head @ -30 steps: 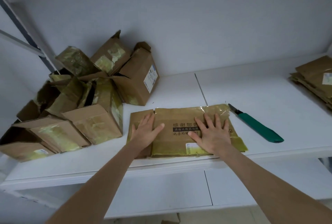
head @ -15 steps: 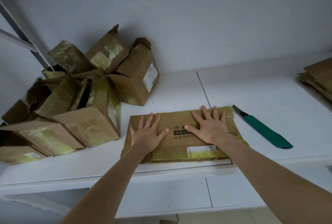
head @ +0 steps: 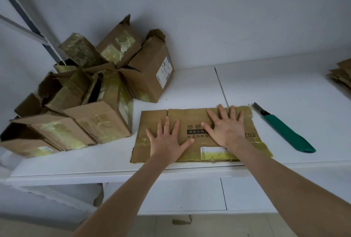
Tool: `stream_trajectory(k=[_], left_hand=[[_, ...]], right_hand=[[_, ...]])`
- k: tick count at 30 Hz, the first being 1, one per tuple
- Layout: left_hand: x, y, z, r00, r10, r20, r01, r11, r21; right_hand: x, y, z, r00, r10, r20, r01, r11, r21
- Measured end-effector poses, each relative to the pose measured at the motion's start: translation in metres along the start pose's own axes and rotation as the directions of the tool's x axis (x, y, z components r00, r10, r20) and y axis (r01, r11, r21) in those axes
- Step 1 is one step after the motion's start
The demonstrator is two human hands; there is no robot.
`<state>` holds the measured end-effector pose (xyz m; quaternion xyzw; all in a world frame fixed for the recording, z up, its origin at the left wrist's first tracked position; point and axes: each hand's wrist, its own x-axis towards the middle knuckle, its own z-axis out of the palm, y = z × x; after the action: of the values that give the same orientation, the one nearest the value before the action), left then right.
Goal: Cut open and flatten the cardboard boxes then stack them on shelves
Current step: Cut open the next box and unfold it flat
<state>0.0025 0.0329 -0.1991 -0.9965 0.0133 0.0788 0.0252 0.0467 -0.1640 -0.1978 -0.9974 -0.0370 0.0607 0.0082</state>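
Flattened cardboard box (head: 190,115) lay near the front edge of the white shelf (head: 284,88), printed side up, yellowed tape along its edges. Left hand (head: 167,141) and right hand (head: 226,130) both pressed flat on it, palms down, fingers straight and spread, gripping nothing. Green-handled knife (head: 284,132) lay just right of the box, blade end near its back right corner, apart from both hands. Pile of unflattened boxes (head: 98,121) crowded the shelf's left side, nearest one just beside the flat box, several flaps open, one carrying a shipping label (head: 164,71). Stack of flat cardboard (head: 341,75) sat far right, cut off by the frame edge. Lower shelf (head: 247,195) showed under the arms, brown scrap (head: 182,220) on the floor below
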Motion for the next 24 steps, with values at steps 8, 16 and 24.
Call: stream_trajectory(k=[8,16,24], left_hand=[[-0.002,0.002,0.001,1.000,-0.008,-0.029,0.009,0.999,0.039],[-0.004,0.007,-0.016,0.999,-0.036,-0.010,0.037,0.999,0.008],[0.013,0.065,-0.029,0.995,0.101,-0.022,-0.100,0.994,0.048]], right_hand=[[-0.041,-0.009,0.009,0.998,-0.040,0.050,0.039,0.999,0.015],[-0.045,-0.008,0.002,0.998,-0.054,0.038,0.049,0.991,0.127],[-0.035,0.024,-0.021,0.996,0.013,-0.089,0.004,0.982,0.187]])
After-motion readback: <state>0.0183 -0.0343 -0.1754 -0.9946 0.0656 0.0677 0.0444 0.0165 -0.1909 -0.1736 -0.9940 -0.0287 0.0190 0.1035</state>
